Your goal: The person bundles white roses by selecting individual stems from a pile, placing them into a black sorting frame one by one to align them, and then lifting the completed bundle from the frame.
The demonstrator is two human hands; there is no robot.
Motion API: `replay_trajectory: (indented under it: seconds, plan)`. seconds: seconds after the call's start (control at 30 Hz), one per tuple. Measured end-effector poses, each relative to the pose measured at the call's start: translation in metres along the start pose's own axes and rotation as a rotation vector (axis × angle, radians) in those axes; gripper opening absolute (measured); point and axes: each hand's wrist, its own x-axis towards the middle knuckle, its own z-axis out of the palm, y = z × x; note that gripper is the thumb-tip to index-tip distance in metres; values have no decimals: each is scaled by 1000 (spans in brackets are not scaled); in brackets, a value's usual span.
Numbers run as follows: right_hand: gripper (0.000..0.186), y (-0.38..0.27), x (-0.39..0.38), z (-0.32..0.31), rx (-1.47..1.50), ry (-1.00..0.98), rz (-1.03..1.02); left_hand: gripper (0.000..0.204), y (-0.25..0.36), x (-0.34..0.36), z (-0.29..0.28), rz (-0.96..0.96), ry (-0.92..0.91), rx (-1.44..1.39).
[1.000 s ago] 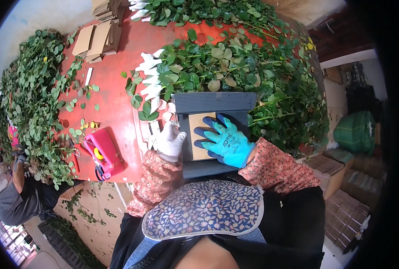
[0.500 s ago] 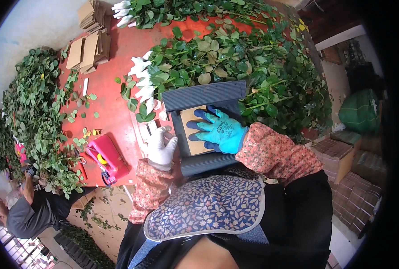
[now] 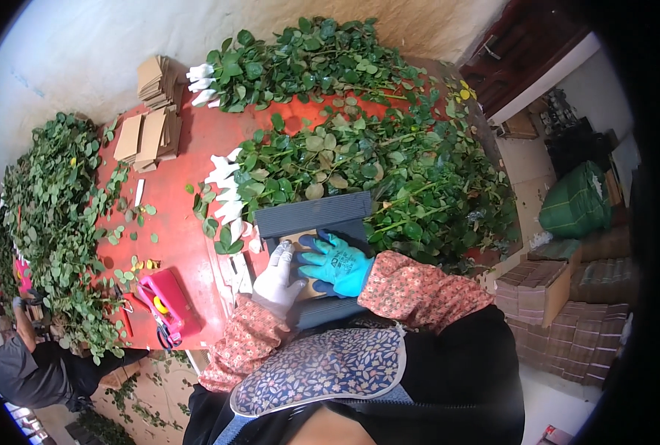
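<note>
A dark ribbed stand point(image 3: 314, 213) with raised front and back sides lies close in front of me on the red table. Inside it is a flat piece of tan cardboard point(image 3: 311, 289), mostly covered by my hands. My right hand point(image 3: 337, 265), in a blue rubber-coated glove, rests on the cardboard with fingers spread. My left hand point(image 3: 278, 282), in a white glove, lies on its left part, fingers stretched forward and thumb apart. Just beyond the stand are leafy rose stems point(image 3: 322, 159), their heads in white sleeves point(image 3: 226, 185) toward the left.
Cardboard pieces point(image 3: 148, 137) are stacked at the back left of the red table point(image 3: 189, 156). A pink tool holder point(image 3: 168, 302) with scissors stands front left. More foliage point(image 3: 55, 222) lies farther left, near another person point(image 3: 41, 371). Bundled cardboard point(image 3: 560, 326) and a green sack point(image 3: 576, 200) are at right.
My left hand has moved from beside the stand onto the cardboard. My right hand stays on the cardboard. The view has tilted upward, showing more wall.
</note>
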Motion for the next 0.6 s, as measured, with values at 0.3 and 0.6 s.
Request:
replay_trajectory:
  seconds: [0.3, 0.6]
  plan:
    - [60, 5, -7, 9, -121, 96, 67, 94, 22, 19, -4, -108, -64, 97]
    - [40, -21, -52, -8, 109, 272, -144, 87, 38, 27, -16, -139, -178, 272]
